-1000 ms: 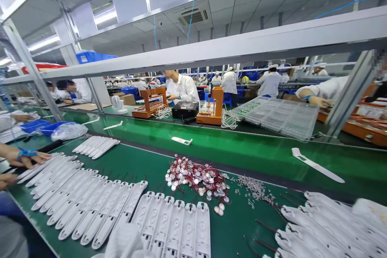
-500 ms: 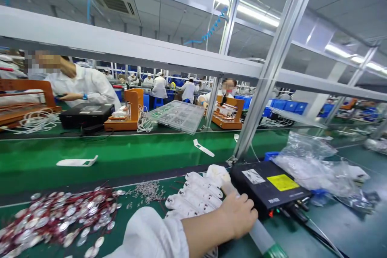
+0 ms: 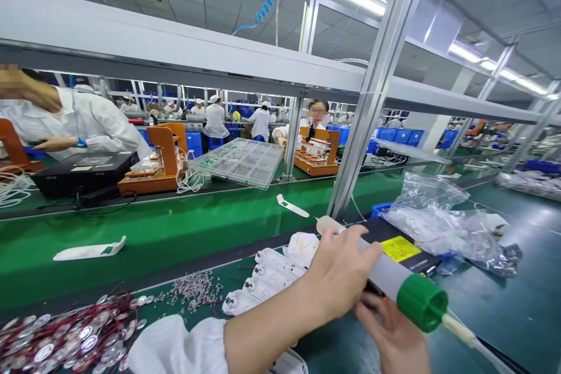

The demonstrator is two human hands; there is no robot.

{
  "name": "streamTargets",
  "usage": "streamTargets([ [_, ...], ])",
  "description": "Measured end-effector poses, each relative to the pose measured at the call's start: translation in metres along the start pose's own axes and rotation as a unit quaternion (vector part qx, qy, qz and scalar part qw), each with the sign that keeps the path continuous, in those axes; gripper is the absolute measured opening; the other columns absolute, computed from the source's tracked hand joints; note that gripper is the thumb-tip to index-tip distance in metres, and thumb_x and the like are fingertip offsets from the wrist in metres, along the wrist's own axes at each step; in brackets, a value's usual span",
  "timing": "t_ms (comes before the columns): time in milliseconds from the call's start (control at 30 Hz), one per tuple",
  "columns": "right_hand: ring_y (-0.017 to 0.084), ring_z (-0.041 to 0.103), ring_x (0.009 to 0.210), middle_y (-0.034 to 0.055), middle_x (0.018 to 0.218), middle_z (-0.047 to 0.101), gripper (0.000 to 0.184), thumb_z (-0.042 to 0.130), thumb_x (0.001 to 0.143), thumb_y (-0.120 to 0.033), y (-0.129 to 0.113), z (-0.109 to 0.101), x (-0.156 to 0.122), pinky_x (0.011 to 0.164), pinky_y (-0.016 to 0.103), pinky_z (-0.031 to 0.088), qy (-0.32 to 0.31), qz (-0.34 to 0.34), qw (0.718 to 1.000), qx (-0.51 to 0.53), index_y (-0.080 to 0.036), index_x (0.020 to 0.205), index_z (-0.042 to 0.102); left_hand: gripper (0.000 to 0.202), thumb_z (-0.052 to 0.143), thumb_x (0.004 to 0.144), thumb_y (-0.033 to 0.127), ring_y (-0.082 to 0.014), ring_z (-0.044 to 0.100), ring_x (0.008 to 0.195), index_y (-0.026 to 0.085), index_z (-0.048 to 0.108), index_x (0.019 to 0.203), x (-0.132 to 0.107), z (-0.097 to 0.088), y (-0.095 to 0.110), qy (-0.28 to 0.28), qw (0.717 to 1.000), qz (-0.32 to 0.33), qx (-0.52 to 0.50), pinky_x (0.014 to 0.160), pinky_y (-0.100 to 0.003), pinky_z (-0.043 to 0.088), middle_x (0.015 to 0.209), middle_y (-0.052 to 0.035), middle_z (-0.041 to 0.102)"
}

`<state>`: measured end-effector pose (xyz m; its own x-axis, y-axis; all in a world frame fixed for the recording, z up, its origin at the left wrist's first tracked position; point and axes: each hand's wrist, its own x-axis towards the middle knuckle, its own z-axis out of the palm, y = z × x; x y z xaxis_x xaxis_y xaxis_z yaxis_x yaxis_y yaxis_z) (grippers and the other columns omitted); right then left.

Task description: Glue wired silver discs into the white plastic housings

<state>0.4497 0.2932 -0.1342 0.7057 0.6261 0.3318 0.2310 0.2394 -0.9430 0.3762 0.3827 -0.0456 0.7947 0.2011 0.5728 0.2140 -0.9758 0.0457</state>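
My left hand [image 3: 346, 269] is closed round the translucent barrel of a large dispensing syringe [image 3: 390, 274], which lies tilted with its pale tip to the upper left. A green cap and a pale hose are at its rear end. Below the barrel is my right hand [image 3: 394, 333], its fingers apart and partly hidden; whether it touches the syringe is unclear. White elongated plastic housings [image 3: 280, 266] lie in a row beneath my left forearm. A crumpled white wad [image 3: 302, 248] sits at their far end.
Wired metal discs [image 3: 74, 333] and small screws [image 3: 195, 291] are heaped at left. A black box [image 3: 405, 245] with a yellow label stands behind the syringe, near plastic bags [image 3: 442, 222]. White strip parts [image 3: 90, 250] lie on the green belt [image 3: 197, 228]. A metal post [image 3: 372, 93] rises ahead.
My left hand has lifted the syringe off the white wad, up and to the right, bringing it closer to level. My right hand has come into view below it. The view has shifted right.
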Motion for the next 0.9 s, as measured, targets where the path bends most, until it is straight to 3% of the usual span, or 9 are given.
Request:
streamTargets([
  [167,0.022,0.055,0.097,0.0038,0.1,0.059,0.06,0.07,0.059,-0.034,-0.027,0.022,0.065,0.084,0.04,0.046,-0.099,-0.095,0.985,0.103,-0.024,0.115,0.048,0.041,0.052,0.076,0.009,-0.0221,0.044,0.103,0.02,0.047,0.115,0.014,-0.032,-0.004,0.045,0.997,-0.05,-0.048,0.086,-0.038,0.041,0.108,-0.0085,0.044],
  [300,0.022,0.057,0.079,0.0017,0.079,0.06,0.04,0.065,0.058,-0.047,-0.047,0.036,0.09,0.074,0.041,0.049,-0.011,-0.143,0.988,0.049,-0.023,0.089,0.058,0.041,0.06,0.075,0.015,-0.0236,0.043,0.099,0.023,0.051,0.114,0.031,-0.039,-0.015,0.045,0.992,-0.071,-0.094,0.081,-0.038,0.046,0.103,-0.0067,0.04],
  [400,0.018,0.056,0.069,0.0003,0.076,0.059,0.041,0.066,0.056,-0.051,-0.046,0.036,0.098,0.069,0.038,0.049,0.064,-0.145,0.987,0.033,-0.022,0.084,0.057,0.056,0.069,0.072,0.023,-0.0216,0.045,0.1,0.023,0.044,0.122,0.037,-0.036,-0.029,0.025,0.975,-0.068,-0.209,0.083,-0.035,0.047,0.103,-0.0062,0.042],
  [467,0.015,0.054,0.06,0.0011,0.076,0.058,0.041,0.07,0.057,-0.044,-0.04,0.029,0.097,0.057,0.033,0.048,0.103,-0.134,0.985,0.018,-0.019,0.087,0.058,0.058,0.071,0.071,0.026,-0.0181,0.046,0.104,0.025,0.044,0.123,0.031,-0.03,-0.045,-0.015,0.96,-0.126,-0.251,0.088,-0.029,0.044,0.108,-0.0047,0.044],
  [500,0.014,0.052,0.055,0.0018,0.075,0.058,0.041,0.072,0.058,-0.041,-0.037,0.025,0.094,0.051,0.03,0.046,0.119,-0.127,0.985,0.009,-0.017,0.089,0.059,0.049,0.069,0.073,0.025,-0.0172,0.046,0.105,0.026,0.048,0.118,0.025,-0.025,-0.056,-0.042,0.953,-0.18,-0.24,0.09,-0.028,0.042,0.109,-0.004,0.046],
  [567,0.012,0.049,0.052,0.0033,0.077,0.058,0.041,0.072,0.06,-0.038,-0.03,0.015,0.088,0.046,0.027,0.043,0.147,-0.118,0.982,-0.014,-0.015,0.091,0.06,0.013,0.059,0.08,0.019,-0.0183,0.049,0.102,0.022,0.062,0.092,0.008,-0.009,-0.077,-0.122,0.928,-0.319,-0.151,0.09,-0.03,0.041,0.099,-0.0032,0.054],
  [633,0.013,0.051,0.058,0.0048,0.083,0.059,0.043,0.072,0.061,-0.04,-0.025,0.009,0.081,0.051,0.029,0.045,0.164,-0.12,0.978,-0.036,-0.015,0.093,0.06,0.001,0.063,0.075,0.016,-0.0226,0.054,0.094,0.015,0.063,0.074,-0.01,0.01,-0.096,-0.182,0.898,-0.384,-0.115,0.084,-0.036,0.044,0.087,-0.0057,0.058],
  [767,0.018,0.055,0.072,0.0067,0.092,0.059,0.045,0.071,0.062,-0.042,-0.021,0.006,0.074,0.064,0.034,0.047,0.176,-0.122,0.976,-0.039,-0.016,0.096,0.06,0.013,0.066,0.076,0.022,-0.023,0.051,0.101,0.012,0.06,0.083,-0.03,0.044,-0.11,-0.239,0.851,-0.464,-0.063,0.086,-0.043,0.042,0.102,-0.0062,0.057],
  [900,0.017,0.054,0.064,0.0065,0.088,0.06,0.047,0.071,0.062,-0.041,-0.022,0.005,0.072,0.059,0.034,0.047,0.197,-0.109,0.974,-0.011,-0.015,0.099,0.059,0.012,0.062,0.08,0.025,-0.0206,0.053,0.099,0.014,0.06,0.084,-0.028,0.057,-0.109,-0.259,0.834,-0.482,-0.064,0.086,-0.04,0.042,0.101,-0.0051,0.058],
])
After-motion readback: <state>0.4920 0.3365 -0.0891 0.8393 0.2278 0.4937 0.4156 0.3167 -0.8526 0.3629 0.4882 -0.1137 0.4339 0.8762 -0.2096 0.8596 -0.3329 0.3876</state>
